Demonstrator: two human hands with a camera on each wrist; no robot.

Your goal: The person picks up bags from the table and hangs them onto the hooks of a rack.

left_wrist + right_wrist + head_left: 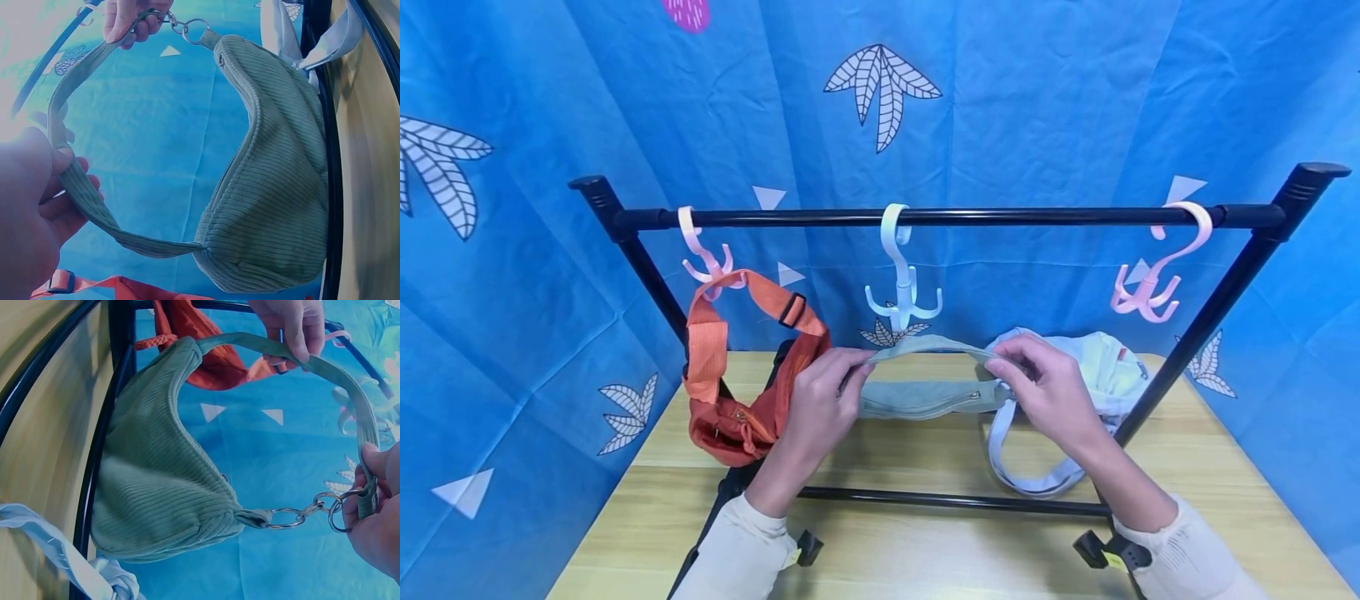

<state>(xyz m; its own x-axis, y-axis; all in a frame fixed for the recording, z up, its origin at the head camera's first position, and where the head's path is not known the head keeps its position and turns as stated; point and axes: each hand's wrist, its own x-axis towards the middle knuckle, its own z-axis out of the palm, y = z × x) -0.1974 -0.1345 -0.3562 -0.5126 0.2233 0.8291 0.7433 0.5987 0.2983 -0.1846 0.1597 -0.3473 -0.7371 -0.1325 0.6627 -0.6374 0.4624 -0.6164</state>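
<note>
A green corduroy shoulder bag hangs by its strap between both hands, below the light blue hook hanger in the middle of the rack. My left hand pinches the strap on its left side. Near the metal rings at the strap's other end, my right hand pinches it between thumb and fingers. The strap bows upward between the hands, just under the hanger's prongs and apart from them as far as I can tell. The bag's zipper runs along its top edge.
An orange bag hangs from a pink hook hanger on the left. At right, a pale bag with a light strap lies on the wooden table, below another pink hanger. The black rack bar spans above.
</note>
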